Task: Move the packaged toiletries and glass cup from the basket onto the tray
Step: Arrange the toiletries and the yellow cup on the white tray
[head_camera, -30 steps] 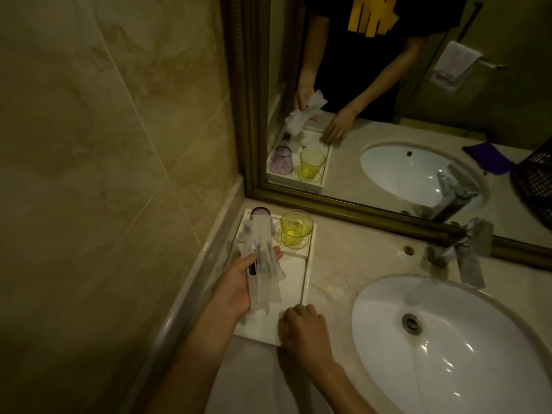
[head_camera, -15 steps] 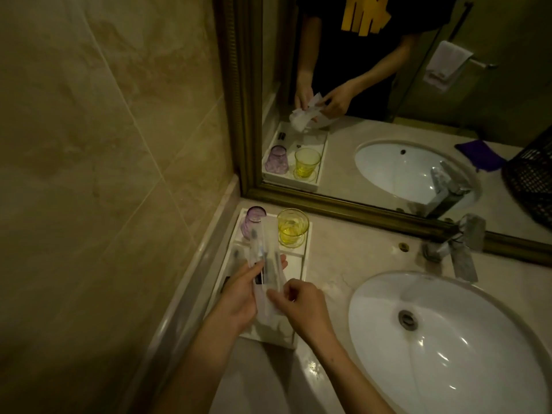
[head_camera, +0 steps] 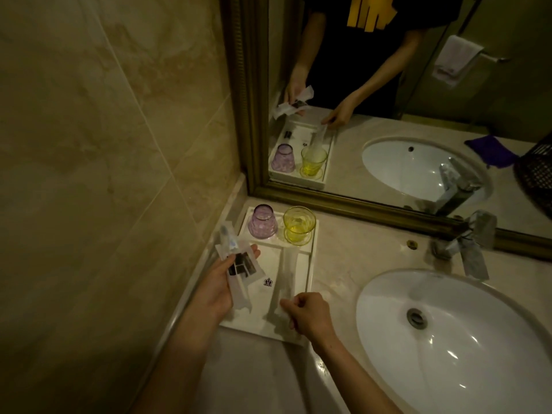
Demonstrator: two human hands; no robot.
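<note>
While held, clear crinkled packets (head_camera: 239, 264)

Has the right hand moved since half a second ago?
Yes. The right hand has left the left hand and now holds a packet down at the tray's near right edge.

Bare forearms; the mirror shows a black short-sleeved T-shirt (head_camera: 358, 40) with a yellow print.

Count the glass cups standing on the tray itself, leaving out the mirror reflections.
2. The purple cup stands upside down at the tray's back left corner; the yellow cup stands upright beside it on the right. None appears hidden.
</note>
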